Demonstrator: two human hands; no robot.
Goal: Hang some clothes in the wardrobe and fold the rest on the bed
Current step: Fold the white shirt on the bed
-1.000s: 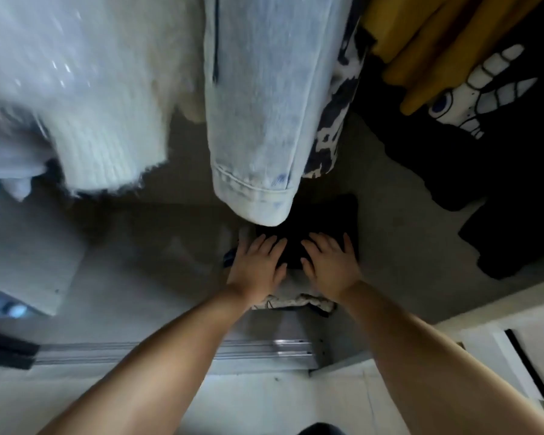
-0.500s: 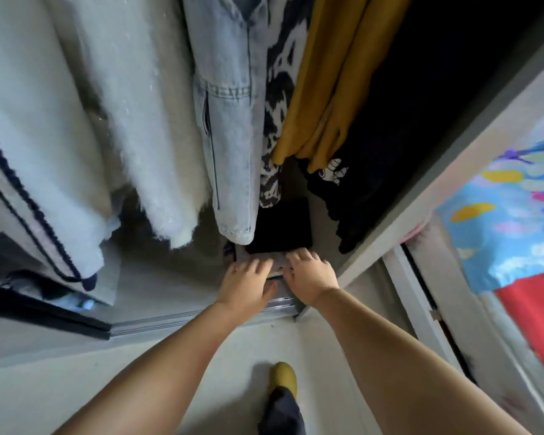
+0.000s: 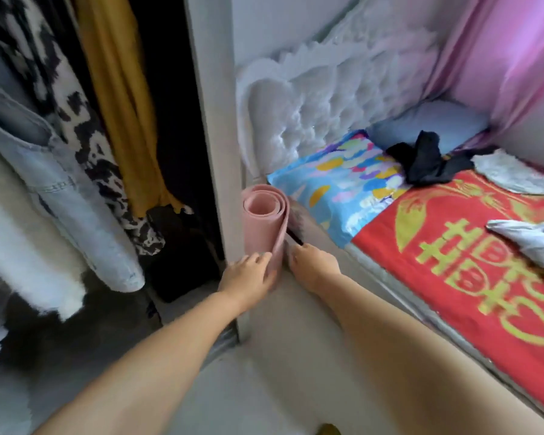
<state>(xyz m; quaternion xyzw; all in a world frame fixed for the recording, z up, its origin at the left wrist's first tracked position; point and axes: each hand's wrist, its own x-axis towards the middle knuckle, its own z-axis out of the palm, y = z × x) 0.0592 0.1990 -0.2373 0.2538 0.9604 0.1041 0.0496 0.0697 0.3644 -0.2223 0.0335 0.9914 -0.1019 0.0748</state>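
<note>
Both hands low by the pink roll (image 3: 264, 221): left hand (image 3: 247, 277) fingers relaxed, touching it; right hand (image 3: 314, 265) loosely curled, holding nothing. Next: grab black garment (image 3: 427, 161) at 2 o'clock on bed (image 3: 453, 277), lay flat b4 folding.

pink rolled mat (image 3: 266, 227) | red bedspread, gold motifs (image 3: 471, 277) | blue pillow, multicoloured blotches (image 3: 336, 183) | mustard garment (image 3: 120, 98) | black-and-white patterned garment (image 3: 76, 127) | pale denim (image 3: 76, 221)

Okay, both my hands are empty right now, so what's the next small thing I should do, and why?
Probably reach your right hand across to the black garment crumpled near the pillows. Neither hand holds anything, the left hand is by the rolled pink mat, and loose clothes still lie unfolded on the red bedspread.
</note>
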